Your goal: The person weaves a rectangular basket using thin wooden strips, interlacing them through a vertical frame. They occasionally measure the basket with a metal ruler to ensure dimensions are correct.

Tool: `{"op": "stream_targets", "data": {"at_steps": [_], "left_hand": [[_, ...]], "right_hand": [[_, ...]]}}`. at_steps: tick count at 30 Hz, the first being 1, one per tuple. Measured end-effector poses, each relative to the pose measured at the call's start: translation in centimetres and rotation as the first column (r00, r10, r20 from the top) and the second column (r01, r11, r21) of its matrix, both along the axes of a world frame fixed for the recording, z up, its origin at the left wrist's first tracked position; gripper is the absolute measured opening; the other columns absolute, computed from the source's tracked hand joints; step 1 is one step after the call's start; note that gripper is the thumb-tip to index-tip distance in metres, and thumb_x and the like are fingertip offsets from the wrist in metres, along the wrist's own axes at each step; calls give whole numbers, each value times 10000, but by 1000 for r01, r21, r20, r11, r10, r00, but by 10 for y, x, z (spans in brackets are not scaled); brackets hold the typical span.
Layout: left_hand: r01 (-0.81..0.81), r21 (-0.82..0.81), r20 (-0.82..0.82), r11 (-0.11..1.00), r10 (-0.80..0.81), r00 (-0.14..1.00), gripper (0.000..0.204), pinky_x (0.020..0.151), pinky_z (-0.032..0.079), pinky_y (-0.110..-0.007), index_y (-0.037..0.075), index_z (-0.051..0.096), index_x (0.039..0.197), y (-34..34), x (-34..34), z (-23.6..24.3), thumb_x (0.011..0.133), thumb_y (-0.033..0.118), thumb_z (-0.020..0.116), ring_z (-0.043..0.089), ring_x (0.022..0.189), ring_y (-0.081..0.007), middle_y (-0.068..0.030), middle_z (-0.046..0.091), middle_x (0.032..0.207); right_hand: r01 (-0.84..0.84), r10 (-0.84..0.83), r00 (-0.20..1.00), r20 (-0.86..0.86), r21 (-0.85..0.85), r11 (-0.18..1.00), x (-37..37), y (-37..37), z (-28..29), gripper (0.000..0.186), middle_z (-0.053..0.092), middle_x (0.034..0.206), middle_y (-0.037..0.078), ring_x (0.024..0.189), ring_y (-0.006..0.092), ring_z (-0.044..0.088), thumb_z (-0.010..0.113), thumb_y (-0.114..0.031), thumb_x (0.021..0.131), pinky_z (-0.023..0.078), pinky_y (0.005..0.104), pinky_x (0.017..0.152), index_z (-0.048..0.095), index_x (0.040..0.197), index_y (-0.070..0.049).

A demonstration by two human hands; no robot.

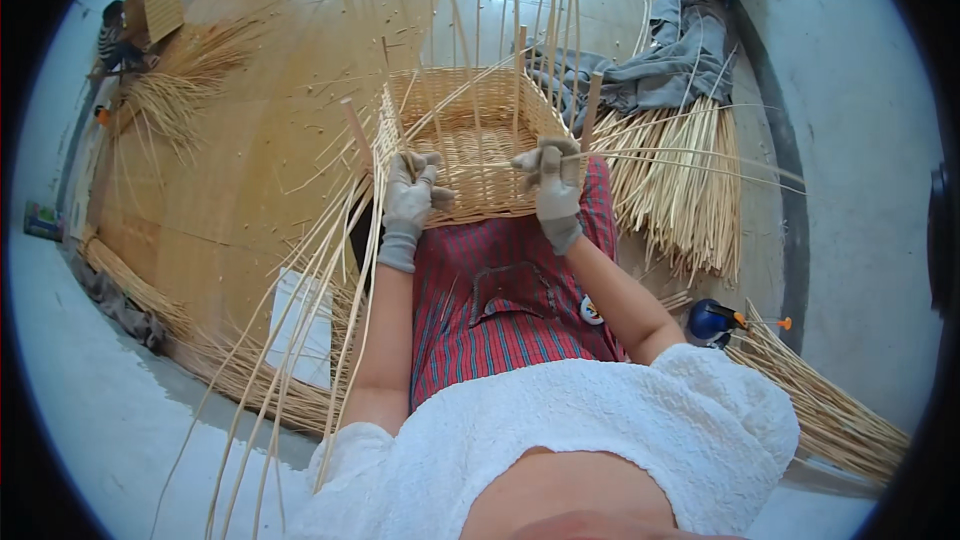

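Note:
A square, pale wicker basket (490,202) sits over my lap, its woven sides rising around a woven base. Wooden posts stand at its corners, and long unwoven rods rise from its far side. My left hand (411,198), in a grey-white work glove, closes on the basket's near left edge, its thumb along the wall. Loose strands trail from there down past my left forearm. At the near right corner my right hand (557,190), gloved the same way, has its fingers curled round a wicker strand (690,158) that stretches out to the right. Its fingertips are partly hidden.
A thick bundle of cut wicker rods (680,190) lies to the right under a grey cloth (680,50). A blue spray bottle (708,318) stands by my right elbow. More rods line the left wall, near a white board (302,325). Another person (120,45) sits far left.

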State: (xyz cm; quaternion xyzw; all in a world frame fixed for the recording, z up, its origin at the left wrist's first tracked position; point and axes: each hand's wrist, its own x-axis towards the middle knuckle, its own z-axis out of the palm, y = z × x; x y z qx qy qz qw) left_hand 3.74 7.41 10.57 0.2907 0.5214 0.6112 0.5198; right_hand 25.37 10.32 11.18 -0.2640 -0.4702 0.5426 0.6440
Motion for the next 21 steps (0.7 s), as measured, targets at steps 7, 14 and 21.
{"op": "stream_targets", "data": {"at_steps": [7,14,21], "left_hand": [[-146,-138,-204,980,116,972,533,258,394,-323,131,418,866,6,7,2,784,302,916,511,314,-159,7,493,556],[-181,430,-322,884,338,885,358,627,589,-325,37,483,1354,7,37,31,1020,90,600,728,845,-257,-114,695,1033],[144,-178,-884,973,-223,411,316,661,565,-388,183,537,1308,36,57,-3,1063,378,499,741,816,-304,-198,729,978]], "right_hand": [[-263,204,922,-330,-144,954,2,-51,18,275,703,1009,130,868,211,703,472,-289,1106,580,294,595,600,1149,-50],[194,-182,981,70,-445,874,71,13,-24,138,752,974,68,860,152,710,683,-185,1006,570,261,616,649,1109,-100],[247,-291,886,361,164,955,-7,43,47,341,741,1141,124,1008,231,720,571,-7,986,578,304,749,567,1322,-60]]}}
